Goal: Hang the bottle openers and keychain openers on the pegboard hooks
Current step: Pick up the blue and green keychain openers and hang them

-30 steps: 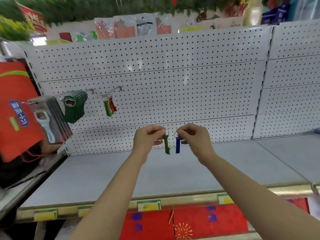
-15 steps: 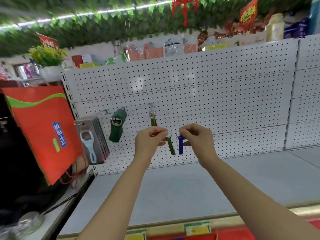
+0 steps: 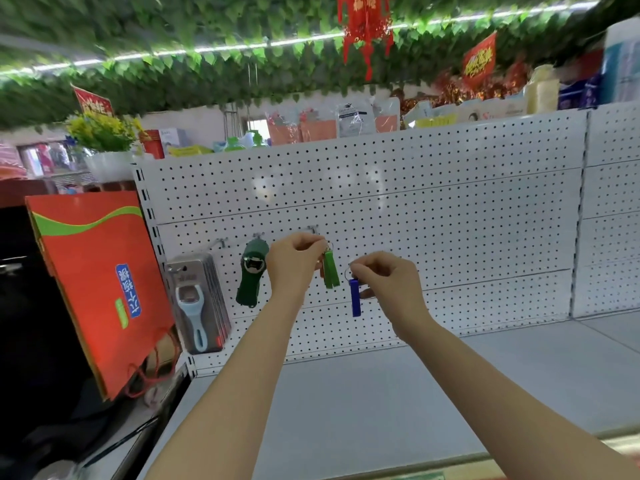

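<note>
Hands both raised at pegboard (image 3: 433, 188). Your left hand (image 3: 294, 263) pinches ring of green opener (image 3: 330, 273) up by third hook (image 3: 313, 229); whether ring sits on it, cannot tell. Your right hand (image 3: 386, 280) pinches ring of one blue opener (image 3: 354, 301), hanging upright, just right of green. Both slim flat bars. One dark green bottle opener (image 3: 252, 273) hangs on second hook; carded pack (image 3: 197, 303) on first.

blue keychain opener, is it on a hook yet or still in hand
Still in hand. The slim blue metal keychain opener hangs straight down from its ring, pinched by the right hand, in front of bare white pegboard, off any hook.
</note>
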The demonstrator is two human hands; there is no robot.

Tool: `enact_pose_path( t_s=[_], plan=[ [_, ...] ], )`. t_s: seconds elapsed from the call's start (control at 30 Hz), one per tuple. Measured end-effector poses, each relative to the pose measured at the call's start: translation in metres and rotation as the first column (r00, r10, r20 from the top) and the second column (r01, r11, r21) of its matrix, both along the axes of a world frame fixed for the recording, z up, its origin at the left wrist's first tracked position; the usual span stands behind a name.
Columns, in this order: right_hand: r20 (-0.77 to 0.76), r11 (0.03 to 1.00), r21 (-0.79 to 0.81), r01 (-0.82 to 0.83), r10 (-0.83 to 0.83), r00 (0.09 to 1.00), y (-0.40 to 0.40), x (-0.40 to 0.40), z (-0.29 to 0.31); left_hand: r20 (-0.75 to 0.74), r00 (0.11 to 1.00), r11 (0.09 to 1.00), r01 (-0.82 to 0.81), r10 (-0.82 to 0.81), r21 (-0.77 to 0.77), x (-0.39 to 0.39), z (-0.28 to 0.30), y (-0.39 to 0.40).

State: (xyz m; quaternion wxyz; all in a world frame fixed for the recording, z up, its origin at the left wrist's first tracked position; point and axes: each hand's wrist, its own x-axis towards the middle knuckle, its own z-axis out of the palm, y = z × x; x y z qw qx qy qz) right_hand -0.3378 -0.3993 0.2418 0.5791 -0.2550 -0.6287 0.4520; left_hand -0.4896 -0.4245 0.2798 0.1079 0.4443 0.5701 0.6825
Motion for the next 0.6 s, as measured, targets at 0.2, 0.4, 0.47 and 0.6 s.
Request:
enact_pose_path(
  t_s=[0.2, 0.4, 0.47, 0.6],
  plan=[
    [0.014, 1.0, -0.014, -0.012, 0.012, 1.0, 0.009, -0.004, 0.0, 0.039, 0.999, 0.996, -0.002, 0.006, -0.086, -0.013, -0.006, 0.017],
    [0.02, 1.0, -0.001, -0.02, 0.02, 1.0, 0.014, -0.01, 0.005, 0.012, 1.0, 0.995, -0.026, 0.027, -0.097, -0.017, -0.013, 0.028],
    [0.023, 1.0, 0.011, -0.021, 0.02, 1.0, 0.015, -0.015, 0.007, -0.02, 0.999, 0.993, -0.044, 0.042, -0.11, -0.018, -0.012, 0.029],
    [0.017, 1.0, 0.018, -0.026, 0.025, 1.0, 0.014, -0.023, 0.009, -0.079, 0.996, 0.991, -0.04, 0.029, -0.13, -0.021, -0.01, 0.028]
  ],
)
